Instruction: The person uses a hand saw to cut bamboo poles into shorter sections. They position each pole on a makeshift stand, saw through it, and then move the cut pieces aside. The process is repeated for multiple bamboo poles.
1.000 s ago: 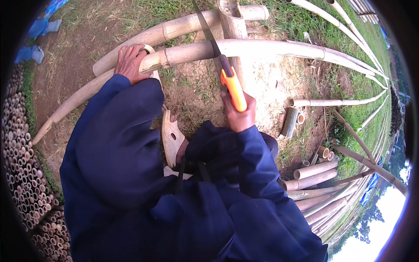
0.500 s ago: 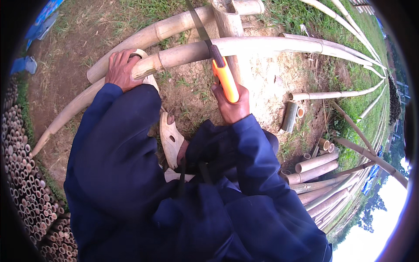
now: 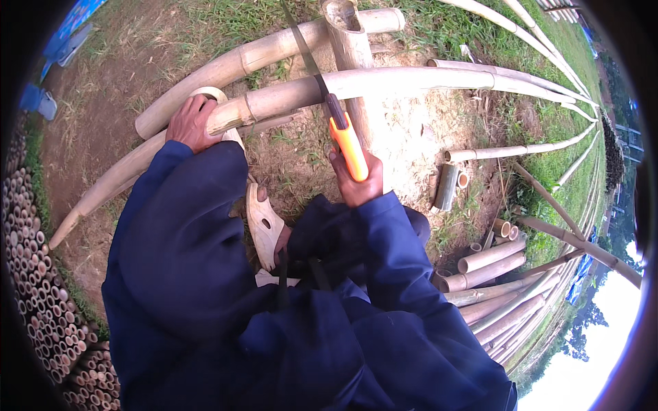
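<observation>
In the head view, an orange-handled saw (image 3: 351,148) was held in the right hand (image 3: 358,179), the fingers being closed around the grip and the forearm reached up from below. The dark blade was laid across a long bamboo pole (image 3: 288,97), just left of a hollow-topped bamboo post (image 3: 350,58); how deep the blade was set could not be told. The pole was stretched across the upper part of the view, and its left end was grasped by the left hand (image 3: 192,125), with the fingers bent over the far side and the thumb kept on the near side; how firmly it was pressed could not be told. Beyond the pole, a second bamboo length (image 3: 226,65) was crossed by the blade in view, and below, a pale sandal (image 3: 262,229) was seen.
</observation>
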`<state>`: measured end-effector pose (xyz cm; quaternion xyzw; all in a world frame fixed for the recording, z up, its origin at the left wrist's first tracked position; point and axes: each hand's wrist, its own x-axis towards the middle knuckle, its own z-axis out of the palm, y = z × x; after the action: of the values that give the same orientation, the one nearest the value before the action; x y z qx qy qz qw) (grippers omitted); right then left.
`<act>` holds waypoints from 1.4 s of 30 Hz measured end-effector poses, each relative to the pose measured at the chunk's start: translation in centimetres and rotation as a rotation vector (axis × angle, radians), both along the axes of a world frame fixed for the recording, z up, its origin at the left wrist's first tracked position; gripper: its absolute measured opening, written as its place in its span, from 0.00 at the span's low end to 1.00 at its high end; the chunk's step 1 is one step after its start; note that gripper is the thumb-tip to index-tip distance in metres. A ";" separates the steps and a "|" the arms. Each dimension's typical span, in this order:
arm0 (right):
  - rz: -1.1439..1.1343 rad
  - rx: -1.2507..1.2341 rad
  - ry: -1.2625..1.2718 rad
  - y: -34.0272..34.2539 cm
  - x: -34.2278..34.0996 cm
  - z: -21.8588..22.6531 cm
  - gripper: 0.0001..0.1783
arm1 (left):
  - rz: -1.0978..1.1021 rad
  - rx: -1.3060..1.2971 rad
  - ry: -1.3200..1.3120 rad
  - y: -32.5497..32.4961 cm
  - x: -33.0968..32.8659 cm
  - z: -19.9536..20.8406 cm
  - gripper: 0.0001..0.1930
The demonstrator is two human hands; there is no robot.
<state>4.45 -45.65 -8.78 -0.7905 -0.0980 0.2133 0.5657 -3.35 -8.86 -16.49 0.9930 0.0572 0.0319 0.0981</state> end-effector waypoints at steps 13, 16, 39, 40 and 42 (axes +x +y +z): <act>0.073 -0.042 -0.045 1.6 1.6 0.2 0.08 | -0.037 0.020 -0.026 0.9 -0.7 -0.2 0.35; 0.019 -0.082 -0.068 -4.5 -4.2 0.6 0.09 | -0.019 0.034 -0.032 1.0 0.3 0.0 0.34; 0.001 -0.026 -0.209 -0.2 -0.3 -2.6 0.08 | -0.017 0.024 0.032 0.1 -0.5 0.3 0.37; 0.007 -0.045 -0.156 -0.4 -0.2 -2.4 0.08 | -0.035 0.029 0.009 0.2 -0.2 0.0 0.37; 0.009 -0.091 -0.053 -0.7 0.0 -1.1 0.08 | -0.079 0.026 -0.041 0.6 0.9 -0.8 0.37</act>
<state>4.44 -46.34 -9.88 -0.8203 -0.1068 0.1989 0.5256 -2.46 -8.24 -17.32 0.9948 0.0154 0.0492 0.0876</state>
